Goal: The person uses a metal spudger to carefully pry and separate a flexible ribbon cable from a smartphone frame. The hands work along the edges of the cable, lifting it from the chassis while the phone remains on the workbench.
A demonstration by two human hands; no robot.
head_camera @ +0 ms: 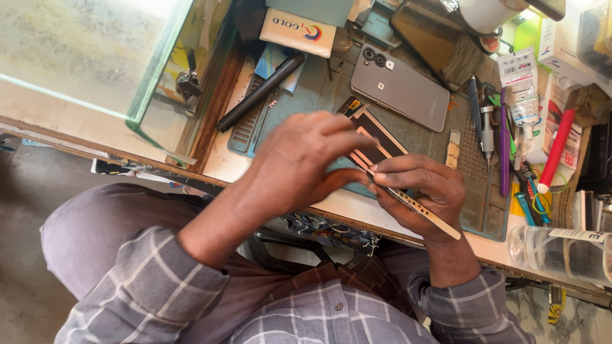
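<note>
Black and thin, the phone frame piece point(376, 143) sits between both hands, just above the grey-green mat point(319, 95). The left hand point(299, 162) pinches its near edge, fingers pressed together. The right hand point(424, 191) pinches its long side rail (the pale strip with little holes). It looks bendy, so too hard a squeeze could snap it, or it could slip down onto the mat beside the grey phone point(400, 89).

Your strip point(417, 205): thin pale metal, perforated | phone point(400, 89): matt grey back | mat point(319, 95): dull teal rubber | bench edge point(210, 95): worn wood
</note>
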